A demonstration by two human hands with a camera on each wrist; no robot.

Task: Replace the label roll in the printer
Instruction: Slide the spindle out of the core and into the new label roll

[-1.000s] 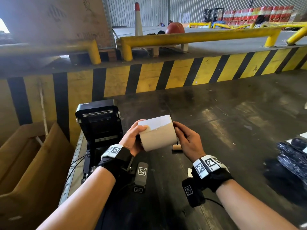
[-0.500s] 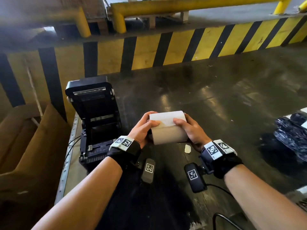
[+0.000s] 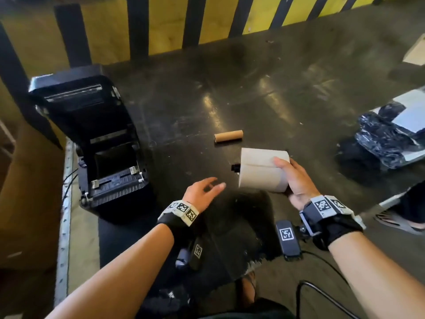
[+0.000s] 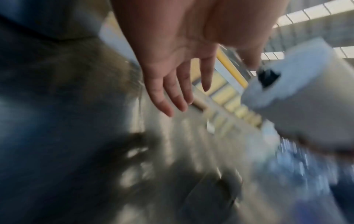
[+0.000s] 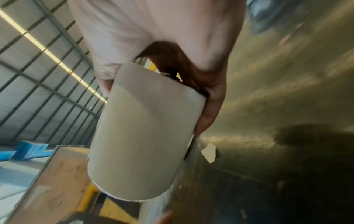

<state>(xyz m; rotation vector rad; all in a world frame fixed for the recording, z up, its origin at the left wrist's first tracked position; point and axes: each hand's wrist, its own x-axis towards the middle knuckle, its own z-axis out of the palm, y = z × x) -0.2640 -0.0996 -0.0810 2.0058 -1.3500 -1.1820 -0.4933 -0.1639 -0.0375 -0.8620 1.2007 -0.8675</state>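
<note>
A full white label roll (image 3: 262,171) with a black spindle end (image 3: 235,168) poking out of its left side is held in my right hand (image 3: 295,178), thumb on top and fingers curled round its right end. The right wrist view shows the roll (image 5: 145,136) close up in that grip. My left hand (image 3: 202,191) hovers empty, fingers spread, just left of the roll; its blurred fingers (image 4: 172,94) point toward the roll (image 4: 306,97). The black label printer (image 3: 99,143) stands at the left with its lid raised and its roll bay empty. A bare cardboard core (image 3: 228,136) lies beyond the roll.
The dark worktable (image 3: 264,93) ends at a yellow-and-black striped barrier (image 3: 165,24). A black plastic-wrapped bundle (image 3: 388,137) lies at the right. A cardboard box (image 3: 27,203) stands left of the table. A scrap of paper (image 5: 209,152) lies on the surface.
My left hand has let go of the label roll and drawn back to the left. The right hand alone now holds the roll, moved right. The view tilted down, and the empty core came into sight.
</note>
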